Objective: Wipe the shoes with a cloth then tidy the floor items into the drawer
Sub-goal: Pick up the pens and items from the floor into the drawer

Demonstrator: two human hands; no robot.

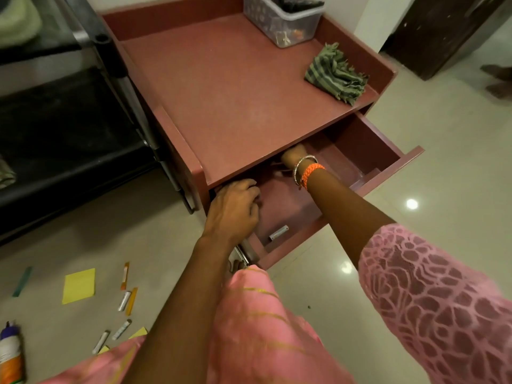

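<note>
The maroon drawer [388, 173] of the cabinet stands pulled out. My right hand [293, 156] reaches deep inside it under the cabinet top, so its fingers are hidden. My left hand [235, 209] has its fingers curled over the drawer's left front corner. A small grey battery [278, 232] lies on the drawer floor. The green striped cloth [335, 73] lies crumpled on the cabinet top. On the floor at lower left lie a yellow sticky pad [79, 285], several batteries [124, 300], orange strips [125, 275] and a glue bottle [9, 353].
A clear plastic box [279, 20] of small items sits at the back of the cabinet top. A black rack [69, 128] stands to the left. A dark door [443, 31] is at the upper right, with another person's feet [498, 81] near it. A teal strip [22, 281] lies far left.
</note>
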